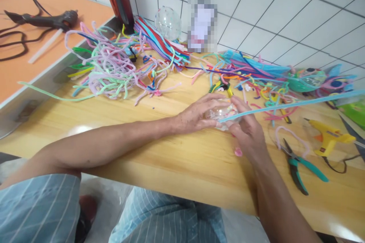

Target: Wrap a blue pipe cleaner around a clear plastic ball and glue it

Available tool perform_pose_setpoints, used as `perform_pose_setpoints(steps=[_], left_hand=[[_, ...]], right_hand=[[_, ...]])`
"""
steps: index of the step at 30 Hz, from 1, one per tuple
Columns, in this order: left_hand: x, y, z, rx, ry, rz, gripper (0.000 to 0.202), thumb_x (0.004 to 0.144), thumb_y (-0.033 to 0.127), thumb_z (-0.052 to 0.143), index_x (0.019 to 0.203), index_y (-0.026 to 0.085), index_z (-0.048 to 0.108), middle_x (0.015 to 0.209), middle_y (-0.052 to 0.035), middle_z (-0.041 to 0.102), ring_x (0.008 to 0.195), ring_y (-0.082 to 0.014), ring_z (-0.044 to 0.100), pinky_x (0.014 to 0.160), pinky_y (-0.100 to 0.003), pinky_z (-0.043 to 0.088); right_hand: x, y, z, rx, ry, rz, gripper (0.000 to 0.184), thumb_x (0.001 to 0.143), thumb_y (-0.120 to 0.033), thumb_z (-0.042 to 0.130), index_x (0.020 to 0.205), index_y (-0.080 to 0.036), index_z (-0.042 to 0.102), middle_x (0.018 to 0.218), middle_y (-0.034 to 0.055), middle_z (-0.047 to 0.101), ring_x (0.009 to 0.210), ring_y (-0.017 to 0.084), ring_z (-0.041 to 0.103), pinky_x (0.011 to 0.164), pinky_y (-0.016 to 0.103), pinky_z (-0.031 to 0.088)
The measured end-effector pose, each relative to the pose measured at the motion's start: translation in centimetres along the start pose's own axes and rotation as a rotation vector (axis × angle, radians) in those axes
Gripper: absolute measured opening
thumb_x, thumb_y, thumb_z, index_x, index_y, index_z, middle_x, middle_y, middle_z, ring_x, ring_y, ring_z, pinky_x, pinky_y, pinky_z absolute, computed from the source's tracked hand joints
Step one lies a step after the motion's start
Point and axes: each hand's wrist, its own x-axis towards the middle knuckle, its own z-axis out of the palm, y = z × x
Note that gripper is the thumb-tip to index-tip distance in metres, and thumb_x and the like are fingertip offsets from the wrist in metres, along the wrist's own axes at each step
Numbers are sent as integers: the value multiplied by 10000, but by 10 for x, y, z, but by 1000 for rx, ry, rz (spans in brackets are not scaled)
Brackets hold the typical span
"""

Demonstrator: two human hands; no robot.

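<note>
Over the wooden table, my left hand [194, 115] curls its fingers round the left side of a clear, rounded plastic piece [218, 113]. My right hand [249, 131] wraps round the same piece from the right. A long light-blue pipe cleaner [291, 105] runs from the clear piece past my right fingers and off toward the right edge. Whether the right fingers also pinch it, I cannot tell. Just behind my hands lies a yellow-and-black tool [219, 85], partly hidden. A small pink scrap [238, 152] rests on the wood below my right hand.
Teal-handled pliers [298, 167] and a yellow glue gun [327, 134] lie at the right. Tangled pipe cleaners [111, 60] fill the back left, with a blue bundle [253, 62] at the back right. A phone [202, 26] leans on the tiled wall. A black glue gun [48, 21] lies far left.
</note>
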Motion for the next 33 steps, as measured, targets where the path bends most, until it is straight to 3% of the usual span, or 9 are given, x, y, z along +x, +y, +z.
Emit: perform_pose_setpoints(steps=[8, 19, 33], left_hand=[[1, 5, 1, -2, -7, -61, 594, 964, 500, 757, 1511, 334, 594, 1572, -154, 557, 1540, -325, 492, 1288, -600, 405], [2, 6, 5, -30, 3, -60, 562, 984, 517, 721, 1492, 314, 591, 1564, -167, 542, 1547, -325, 473, 1282, -598, 401], [7, 10, 7, -44, 41, -100, 485, 973, 485, 743, 1397, 279, 627, 1490, -152, 573, 1502, -299, 514, 1260, -553, 435]], right_hand=[[3, -18, 9, 56, 121, 100, 470, 983, -556, 677, 1391, -335, 748, 1575, 55, 675, 1565, 335, 521, 1307, 626, 380], [4, -24, 21, 113, 280, 217, 365, 930, -461, 721, 1251, -315, 814, 1438, 58, 764, 1463, 347, 622, 1248, 639, 452], [4, -28, 24, 98, 277, 205, 372, 952, -416, 680, 1283, -294, 800, 1456, 71, 749, 1390, 358, 677, 1173, 637, 541]])
